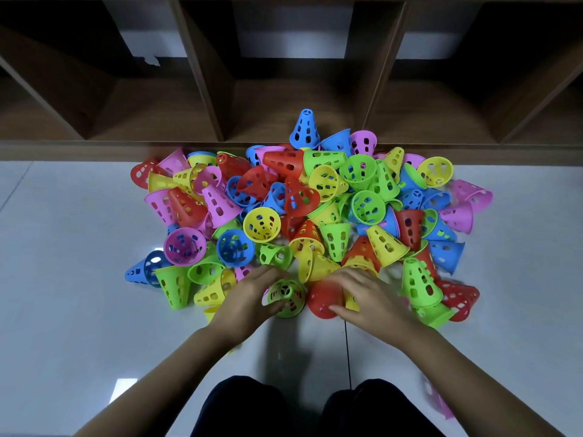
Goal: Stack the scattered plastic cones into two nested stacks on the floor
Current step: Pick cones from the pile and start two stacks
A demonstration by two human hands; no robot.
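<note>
Below the wooden shelf unit [220,89], the grey floor [79,247] carries a sprawling heap of cones [315,200] lying every which way, with no tidy stack visible. At its near edge the left hand [249,298] has its grip curled round a green cone [287,298], tip toward the camera. The right hand [369,298], slightly blurred, closes thumb and fingers on a red cone [323,299]. These perforated shells look light, stiff and slick, best held round the wall near the rim.

I see a pale, glossy tiled floor [63,279], a dark grout line [348,351] running toward me, and a brown wooden shelf [202,89] with open cubbies ahead. A glare [124,389] sits on one tile.
</note>
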